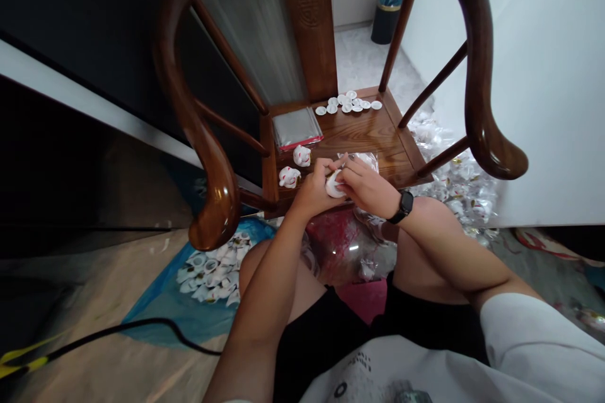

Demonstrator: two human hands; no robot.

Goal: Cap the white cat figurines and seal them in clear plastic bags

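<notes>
Over the brown wooden chair seat's [352, 133] front edge, the left hand [312, 194] and right hand [371, 186] grip a small white rounded object [334, 186] in their fingers, partly hiding clear plastic [370, 161]. Red-marked white figurines [289, 177] and red-edged clear bags [297, 128] lie near the left edge, round white discs [346, 108] toward the back edge.

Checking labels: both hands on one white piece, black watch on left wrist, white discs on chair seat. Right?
No: head view shows the black watch on the right wrist. Left hand and right hand on one white piece, white discs on chair seat: correct.
</notes>
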